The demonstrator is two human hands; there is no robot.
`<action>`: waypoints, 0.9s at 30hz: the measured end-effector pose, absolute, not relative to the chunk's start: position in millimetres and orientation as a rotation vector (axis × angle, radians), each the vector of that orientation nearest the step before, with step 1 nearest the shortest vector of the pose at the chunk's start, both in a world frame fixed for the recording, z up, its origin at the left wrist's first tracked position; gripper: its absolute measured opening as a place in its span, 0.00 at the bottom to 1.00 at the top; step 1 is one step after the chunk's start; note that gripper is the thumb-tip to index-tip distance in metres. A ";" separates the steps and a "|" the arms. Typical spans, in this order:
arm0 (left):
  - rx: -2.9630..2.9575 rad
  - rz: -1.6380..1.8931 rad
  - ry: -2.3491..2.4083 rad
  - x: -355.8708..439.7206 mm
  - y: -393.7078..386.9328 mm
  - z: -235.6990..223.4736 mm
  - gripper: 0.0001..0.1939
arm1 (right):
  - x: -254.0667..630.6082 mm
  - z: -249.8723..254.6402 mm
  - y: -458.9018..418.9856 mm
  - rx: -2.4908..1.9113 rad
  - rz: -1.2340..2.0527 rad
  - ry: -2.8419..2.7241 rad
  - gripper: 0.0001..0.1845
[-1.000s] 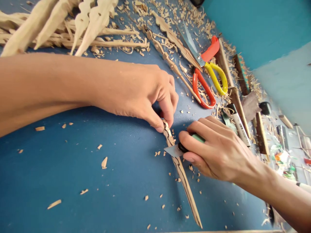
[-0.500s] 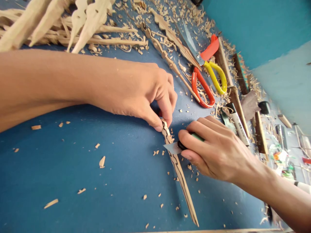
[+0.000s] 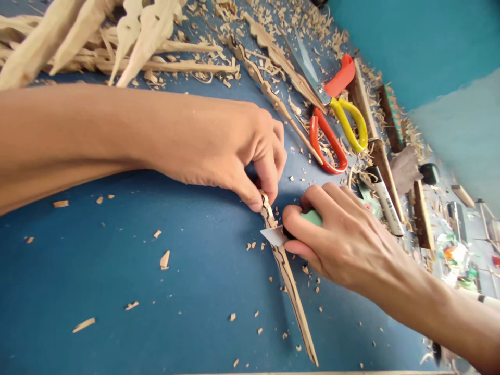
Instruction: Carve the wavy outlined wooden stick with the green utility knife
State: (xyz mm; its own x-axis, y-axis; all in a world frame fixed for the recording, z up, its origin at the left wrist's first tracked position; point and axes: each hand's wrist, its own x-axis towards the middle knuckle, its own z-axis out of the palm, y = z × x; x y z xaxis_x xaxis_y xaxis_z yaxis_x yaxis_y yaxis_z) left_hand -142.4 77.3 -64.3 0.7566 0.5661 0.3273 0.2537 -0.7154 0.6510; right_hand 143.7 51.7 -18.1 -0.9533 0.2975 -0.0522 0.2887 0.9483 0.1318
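Between thumb and fingers, my left hand point(image 3: 255, 156) pinches the upper end of a slim wooden stick point(image 3: 291, 286) marked with dark wavy lines. The stick slants down to the right over the blue table, its tapered tip near the bottom edge. My right hand point(image 3: 332, 234) is closed round the green and black handle of a carving knife point(image 3: 274, 236). The blade lies across the stick, a short way below my left fingertips. Small wood chips point(image 3: 252, 245) are scattered beside the blade.
Scissors point(image 3: 322, 96) with red and yellow handles lie beyond my hands, beside a carved stick point(image 3: 273, 96). Carved wooden pieces point(image 3: 146, 39) are heaped at upper left. A marker point(image 3: 385, 203), wooden strips point(image 3: 422, 216) and many shavings point(image 3: 269, 15) lie along the far and right sides.
My right hand has shifted slightly, moving the knife blade a little up and left along the stick. More of the green handle shows. My left hand keeps its pinch.
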 end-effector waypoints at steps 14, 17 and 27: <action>2.385 0.715 0.576 -145.3 74.0 -61.0 0.05 | 145.3 -19.1 57.3 0.473 0.017 3.115 0.28; 2.386 0.684 0.604 -145.4 72.3 -59.4 0.06 | 150.8 -6.7 73.4 0.273 -0.202 3.200 0.28; 2.384 0.669 0.587 -145.8 76.6 -65.2 0.05 | 133.3 -7.0 89.6 0.321 0.143 3.234 0.32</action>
